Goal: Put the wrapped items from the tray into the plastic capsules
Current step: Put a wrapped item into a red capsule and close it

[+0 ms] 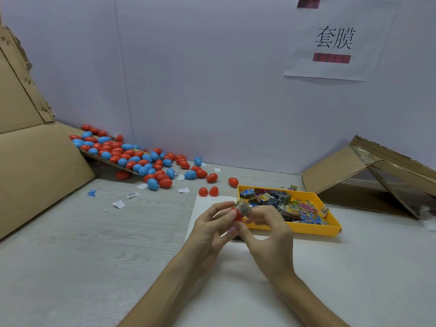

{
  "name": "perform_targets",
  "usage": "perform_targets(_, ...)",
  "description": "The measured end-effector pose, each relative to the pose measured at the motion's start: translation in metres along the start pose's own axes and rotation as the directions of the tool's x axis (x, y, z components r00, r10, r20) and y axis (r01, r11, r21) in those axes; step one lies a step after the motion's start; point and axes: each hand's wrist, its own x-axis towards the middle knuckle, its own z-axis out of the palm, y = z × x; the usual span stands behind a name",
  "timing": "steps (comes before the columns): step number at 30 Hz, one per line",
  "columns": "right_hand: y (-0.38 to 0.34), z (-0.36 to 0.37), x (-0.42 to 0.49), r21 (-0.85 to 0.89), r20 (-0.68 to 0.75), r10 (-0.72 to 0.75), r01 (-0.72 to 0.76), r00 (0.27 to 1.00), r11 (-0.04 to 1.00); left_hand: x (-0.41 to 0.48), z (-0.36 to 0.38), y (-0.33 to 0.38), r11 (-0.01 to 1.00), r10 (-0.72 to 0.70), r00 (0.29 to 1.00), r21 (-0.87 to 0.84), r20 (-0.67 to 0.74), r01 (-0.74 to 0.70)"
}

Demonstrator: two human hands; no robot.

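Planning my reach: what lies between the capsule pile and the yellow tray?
Head view: loose closed red capsules, an opened red capsule and a paper scrap.

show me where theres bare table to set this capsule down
Free: grey table between the cardboard box and the left hand, nearer than the paper scraps; white surface in front of the yellow tray. Crowded: capsule pile at back left.

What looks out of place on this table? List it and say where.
Red and blue capsules spill off a tilted cardboard flap across the table, with white paper scraps scattered among them. One red capsule lies split open near the yellow tray.
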Motion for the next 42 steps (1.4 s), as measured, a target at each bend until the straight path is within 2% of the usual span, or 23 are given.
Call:
perform_targets(5, -0.008, -0.002, 0.003, 0.111, -0.065, 0.156, -0.149, 0.986, 0.983, 0.001, -0.001, -0.002, 0.990, 0.077, 0.997, 0.122, -0.028, -0.073)
perform_targets(8, -0.008, -0.004, 0.007, 0.147, -0.009, 0.186, -0.183, 0.983, 0.972, 0.002, 0.001, -0.004, 0.964, 0.143, 0.989, 0.230, -0.041, -0.130)
perform_targets(10, -0.004, -0.005, 0.009, 0.189, 0.044, 0.273, -0.276, 0.961, 0.942, 0.002, 0.002, -0.006, 0.934, 0.192, 0.979, 0.318, -0.072, -0.160)
perform_targets(12, 0.002, -0.007, 0.011, 0.271, 0.128, 0.374, -0.396, 0.918, 0.878, 0.002, 0.001, -0.007, 0.896, 0.246, 0.966, 0.399, -0.081, -0.195)
perform_targets(14, 0.007, -0.009, 0.013, 0.378, 0.240, 0.460, -0.519, 0.855, 0.767, 0.003, 0.001, -0.009, 0.850, 0.305, 0.949, 0.471, -0.078, -0.235)
perform_targets(17, 0.009, -0.009, 0.014, 0.418, 0.345, 0.500, -0.607, 0.794, 0.676, 0.004, 0.001, -0.009, 0.809, 0.359, 0.931, 0.519, -0.065, -0.276)
perform_targets(26, 0.012, -0.012, 0.017, 0.440, 0.338, 0.501, -0.605, 0.797, 0.664, 0.006, 0.001, -0.010, 0.760, 0.399, 0.916, 0.571, -0.032, -0.311)
perform_targets(34, 0.014, -0.013, 0.017, 0.451, 0.295, 0.487, -0.569, 0.822, 0.688, 0.006, 0.000, -0.010, 0.763, 0.377, 0.926, 0.569, -0.005, -0.308)
perform_targets(42, 0.009, -0.015, 0.018, 0.391, 0.338, 0.455, -0.562, 0.824, 0.729, 0.006, -0.002, -0.009, 0.744, 0.406, 0.914, 0.584, -0.011, -0.324)
